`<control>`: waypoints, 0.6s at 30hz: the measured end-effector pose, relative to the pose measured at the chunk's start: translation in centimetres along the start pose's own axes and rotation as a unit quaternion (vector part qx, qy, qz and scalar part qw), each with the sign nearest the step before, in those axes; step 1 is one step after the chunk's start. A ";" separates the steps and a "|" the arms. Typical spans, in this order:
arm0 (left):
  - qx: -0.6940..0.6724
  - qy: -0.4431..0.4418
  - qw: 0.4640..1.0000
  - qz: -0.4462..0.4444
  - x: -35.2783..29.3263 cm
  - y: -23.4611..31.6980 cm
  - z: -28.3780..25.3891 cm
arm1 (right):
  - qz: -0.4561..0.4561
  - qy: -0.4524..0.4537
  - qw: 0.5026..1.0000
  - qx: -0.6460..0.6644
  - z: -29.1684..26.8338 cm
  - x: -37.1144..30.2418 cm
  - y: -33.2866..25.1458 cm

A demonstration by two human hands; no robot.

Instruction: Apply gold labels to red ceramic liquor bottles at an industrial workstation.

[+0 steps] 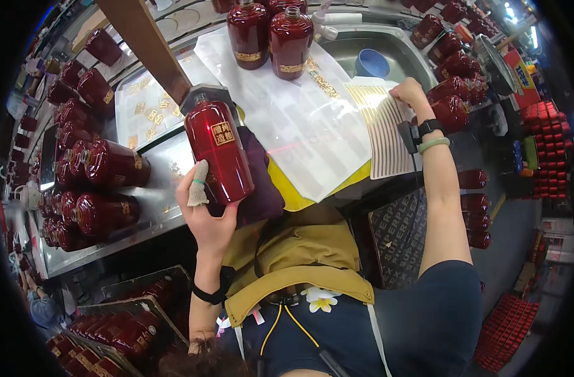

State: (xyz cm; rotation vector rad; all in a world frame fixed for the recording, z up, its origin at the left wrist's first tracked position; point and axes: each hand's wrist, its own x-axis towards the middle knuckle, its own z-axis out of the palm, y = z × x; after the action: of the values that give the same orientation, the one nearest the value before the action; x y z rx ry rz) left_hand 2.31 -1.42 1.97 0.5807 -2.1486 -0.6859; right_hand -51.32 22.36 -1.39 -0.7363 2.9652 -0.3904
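Note:
A dark red glass bottle [218, 154] with a gold label leans over a dark purple cloth [266, 182], its neck pointing away from me. My left hand [208, 226] is closed around its base; one finger wears a beige fabric cover with a green band. The bottle's neck is at the lower end of a brown post [145, 44] with a grey fitting; whether they touch I cannot tell. At the right, my right hand [410, 94] pinches the upper right edge of a sheet with gold stripes [380, 129]. That sheet lies partly over white paper [309, 135].
Two red bottles [291, 44] stand at the paper's far end. Behind the striped sheet is a metal sink [403, 47] with a blue bowl [371, 64]. Gold labels [153, 115] lie on a white sheet at left. More bottles crowd both sides [114, 163].

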 end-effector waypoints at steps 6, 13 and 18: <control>0.002 0.010 1.000 0.001 -0.1 0.2 0.1 | 0.054 0.007 0.997 -0.052 0.4 0.4 -0.2; -0.025 0.029 0.999 0.002 -0.8 -0.3 0.1 | -0.045 0.103 0.985 0.129 -2.0 -5.2 -3.9; -0.014 0.037 0.999 -0.025 -1.6 -0.4 -0.3 | -0.212 0.022 0.944 0.253 -4.2 -16.2 -15.8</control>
State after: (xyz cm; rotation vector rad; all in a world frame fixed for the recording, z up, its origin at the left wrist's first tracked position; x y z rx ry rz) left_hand 3.49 -0.82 1.03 0.6381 -2.0580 -0.7100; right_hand -30.38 17.47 6.76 -1.2825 2.5302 -1.1470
